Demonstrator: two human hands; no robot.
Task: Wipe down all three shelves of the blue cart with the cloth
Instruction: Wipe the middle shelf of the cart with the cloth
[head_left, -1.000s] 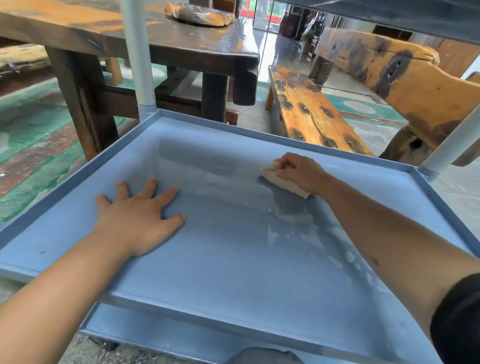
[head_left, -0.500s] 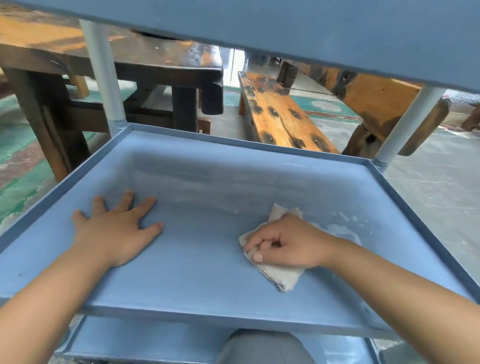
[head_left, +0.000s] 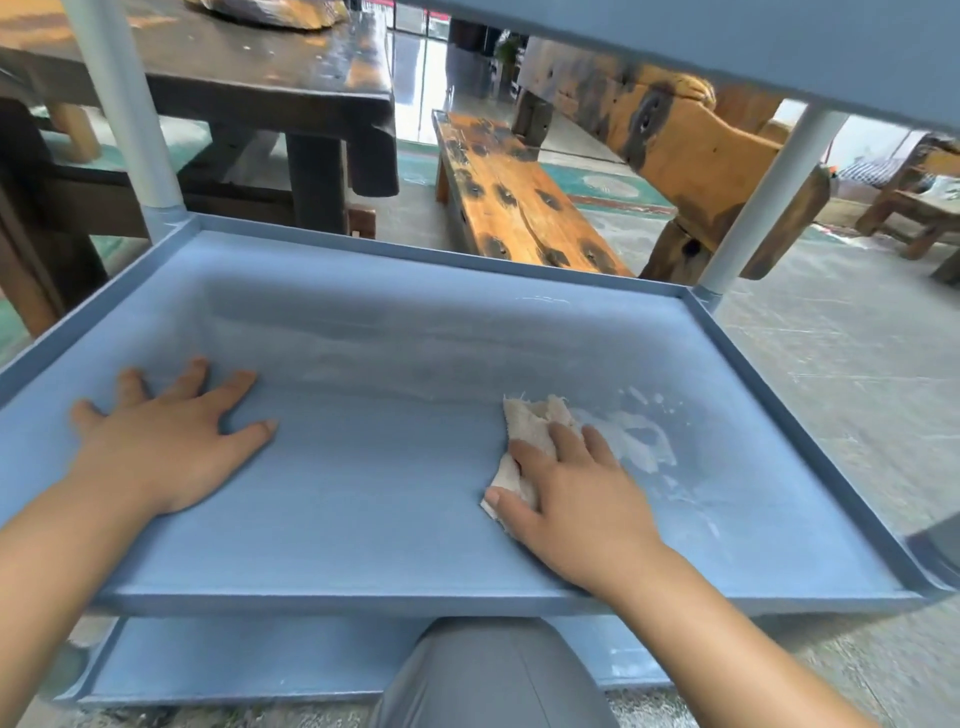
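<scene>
The blue cart's middle shelf (head_left: 374, 499) fills the view, with the top shelf's underside (head_left: 727, 36) above and the bottom shelf (head_left: 234, 660) below. A beige cloth (head_left: 530, 423) lies on the right half of the middle shelf. My right hand (head_left: 571, 493) presses flat on the cloth with fingers stretched out, covering most of it. My left hand (head_left: 166, 441) rests flat on the shelf's left side, fingers spread. White streaks (head_left: 639, 441) mark the shelf just right of the cloth.
Grey posts (head_left: 130, 119) (head_left: 769, 192) hold the shelves at the far corners. Beyond the cart stand a dark wooden table (head_left: 270, 78), a low wooden bench (head_left: 519, 202) and a wooden chair (head_left: 691, 145). My grey-trousered knee (head_left: 488, 675) sits under the shelf's front edge.
My right hand drew the cloth from the far middle toward the near right, then uncurled to lie flat on it. My left hand stayed flat on the shelf.
</scene>
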